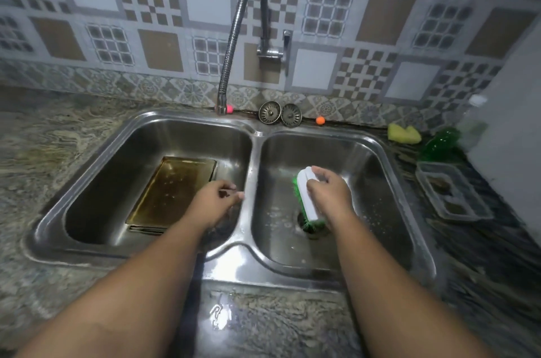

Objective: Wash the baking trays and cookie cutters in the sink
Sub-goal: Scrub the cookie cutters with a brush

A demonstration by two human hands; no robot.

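A brownish rectangular baking tray (172, 191) lies flat in the left basin of a steel double sink (251, 135). My left hand (215, 196) hovers over the tray's right edge near the divider, fingers loosely curled, with nothing visibly in it. Over the drain of the right basin, my right hand (329, 191) grips a white scrub brush (307, 196) with green bristles. No cookie cutters are in sight.
A flexible steel faucet (243, 30) arches from the wall, its spout over the left basin's back rim. Two drain strainers (279, 113) lean against the wall. A yellow sponge (404, 133), a green bottle (439, 142) and a clear plastic container (452, 192) sit on the right counter.
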